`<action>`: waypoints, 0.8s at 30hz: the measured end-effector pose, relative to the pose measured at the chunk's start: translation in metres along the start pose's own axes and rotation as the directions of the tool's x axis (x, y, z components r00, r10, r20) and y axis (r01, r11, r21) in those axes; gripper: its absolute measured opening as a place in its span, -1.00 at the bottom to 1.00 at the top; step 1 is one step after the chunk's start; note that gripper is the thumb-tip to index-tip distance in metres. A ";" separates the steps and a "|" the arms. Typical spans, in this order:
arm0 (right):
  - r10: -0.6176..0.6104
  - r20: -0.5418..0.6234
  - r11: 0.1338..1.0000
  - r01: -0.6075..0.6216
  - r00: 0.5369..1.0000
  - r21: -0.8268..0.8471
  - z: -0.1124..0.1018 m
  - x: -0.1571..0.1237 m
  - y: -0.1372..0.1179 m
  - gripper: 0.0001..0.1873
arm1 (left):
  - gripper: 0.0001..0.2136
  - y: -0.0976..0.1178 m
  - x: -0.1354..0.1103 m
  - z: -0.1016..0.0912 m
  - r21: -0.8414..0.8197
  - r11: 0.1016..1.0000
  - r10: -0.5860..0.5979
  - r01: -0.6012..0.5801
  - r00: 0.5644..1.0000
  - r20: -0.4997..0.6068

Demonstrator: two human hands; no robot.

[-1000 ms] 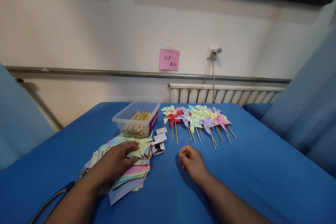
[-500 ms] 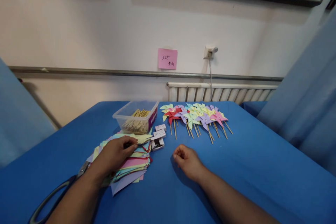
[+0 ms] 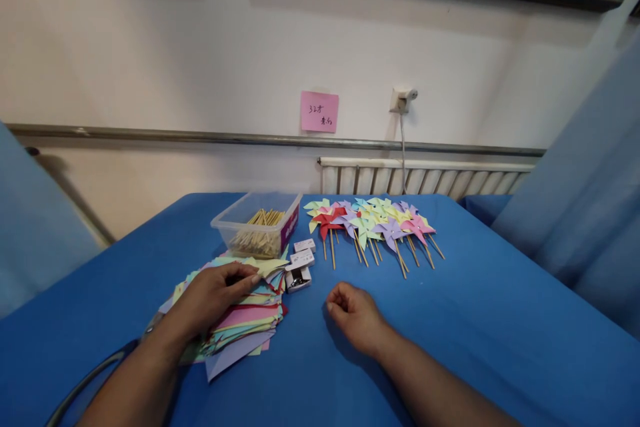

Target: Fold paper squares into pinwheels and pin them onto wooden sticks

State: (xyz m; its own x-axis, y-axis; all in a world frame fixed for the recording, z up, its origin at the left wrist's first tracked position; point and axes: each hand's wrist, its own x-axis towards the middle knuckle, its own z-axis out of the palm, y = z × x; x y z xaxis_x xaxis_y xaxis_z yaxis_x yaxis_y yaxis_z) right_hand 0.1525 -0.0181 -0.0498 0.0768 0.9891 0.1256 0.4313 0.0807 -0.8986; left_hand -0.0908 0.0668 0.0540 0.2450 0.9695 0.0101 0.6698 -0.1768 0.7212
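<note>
My left hand (image 3: 223,290) rests on a fanned pile of coloured paper pieces (image 3: 249,315). Its fingers and thumb close on a pale yellow piece of paper (image 3: 269,265) at the top of the pile. My right hand (image 3: 354,312) is loosely curled on the blue cloth, with nothing visible in it. Between the hands and a little beyond them stand small white boxes (image 3: 303,258); the nearest one (image 3: 299,278) is open and shows dark metallic bits. Scissors (image 3: 95,373) lie partly hidden under my left forearm.
Behind the pile stands a clear plastic tub (image 3: 235,237) holding many thin wooden sticks (image 3: 260,232). Several paper pinwheels (image 3: 367,225) on sticks lie at the back of the blue-covered table (image 3: 475,327). Against the wall is a radiator (image 3: 430,175).
The view has shifted slightly. My left hand stays on the yellow paper, and my right hand remains curled in nearly the same place.
</note>
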 end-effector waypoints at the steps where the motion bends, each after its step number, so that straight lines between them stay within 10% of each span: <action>1: 0.001 0.003 1.000 -0.001 1.000 -0.007 -0.001 0.000 -0.001 -0.93 | -0.71 0.000 0.000 0.000 0.016 1.000 0.005 -0.005 1.000 0.000; 7: -0.010 0.029 0.999 0.011 1.000 -0.052 -0.004 -0.003 -0.008 -0.91 | -0.67 -0.001 -0.003 -0.001 0.171 0.985 0.028 -0.038 0.998 0.062; 12: -0.024 0.033 0.998 0.026 0.999 -0.049 -0.004 -0.004 -0.008 -0.92 | -0.75 -0.012 0.000 0.005 0.342 0.930 0.179 -0.137 0.979 -0.095; 18: -0.009 0.000 0.997 0.009 1.000 0.071 0.002 -0.001 -0.001 -0.94 | -0.80 0.007 -0.011 0.005 0.463 0.858 0.416 -0.222 0.829 -0.374; 21: 0.050 -0.053 0.967 -0.035 0.997 0.254 0.005 0.004 0.001 -0.90 | -0.80 0.034 -0.027 0.010 0.292 0.951 0.288 -0.101 0.633 -0.719; 24: 0.114 -0.078 0.872 -0.062 0.990 0.486 0.000 0.010 -0.002 -0.69 | -0.75 0.062 -0.033 0.030 -0.196 0.975 -0.048 -0.109 0.751 -0.659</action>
State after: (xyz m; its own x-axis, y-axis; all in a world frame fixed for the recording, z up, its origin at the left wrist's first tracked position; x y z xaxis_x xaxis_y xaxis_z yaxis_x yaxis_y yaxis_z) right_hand 0.1526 -0.0086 -0.0470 0.1953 0.9792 0.0552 -0.0652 0.0691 -0.9955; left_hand -0.0367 0.0184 0.0776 -0.3103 0.8481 0.4294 0.4888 -0.2451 0.8373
